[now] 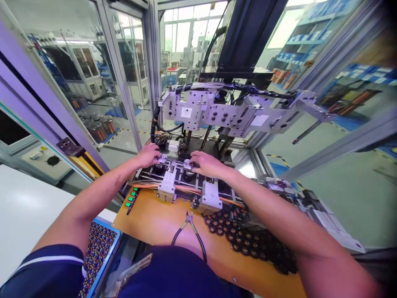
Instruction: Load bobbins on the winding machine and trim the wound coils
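Note:
My left hand is at the left fixture of the machine, its fingers curled over the fixture's edge. What lies under those fingertips is too small to make out. At the right fixture, my right hand has its fingers bent around a small dark round part on top. Both fixtures stand side by side on a metal bed, with grey metal blocks in front of them. Several black round parts with coppery centres lie heaped on the orange-brown tabletop, below my right forearm.
Cutting pliers lie with handles spread towards me. Green-lit buttons sit at the left. A blue tray of small parts is beside my left elbow. Above the hands hangs a metal machine head with cables, framed by aluminium posts.

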A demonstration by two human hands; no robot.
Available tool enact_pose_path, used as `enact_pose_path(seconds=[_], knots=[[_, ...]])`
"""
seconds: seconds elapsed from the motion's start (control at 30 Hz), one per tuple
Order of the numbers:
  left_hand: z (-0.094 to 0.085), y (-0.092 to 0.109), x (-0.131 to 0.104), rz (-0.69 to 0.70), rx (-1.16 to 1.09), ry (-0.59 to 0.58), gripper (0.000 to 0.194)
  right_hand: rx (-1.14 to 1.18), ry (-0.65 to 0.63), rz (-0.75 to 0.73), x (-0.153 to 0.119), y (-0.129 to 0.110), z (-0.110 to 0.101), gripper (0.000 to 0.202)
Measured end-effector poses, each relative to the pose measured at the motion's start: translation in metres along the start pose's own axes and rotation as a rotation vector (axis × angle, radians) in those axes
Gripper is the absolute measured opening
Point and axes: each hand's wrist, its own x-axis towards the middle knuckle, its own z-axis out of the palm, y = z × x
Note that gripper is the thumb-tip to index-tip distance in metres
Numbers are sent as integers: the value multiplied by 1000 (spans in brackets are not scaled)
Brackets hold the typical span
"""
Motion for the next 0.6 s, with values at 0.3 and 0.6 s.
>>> enact_pose_path(seconds=[0.3,0.6], knots=[[-1,-12,18,76,-131,-214,30,43,-76,2,4,7,0,24],[-40,22,-33,18,-319,104,36,132,-105,18,8,8,5,22]])
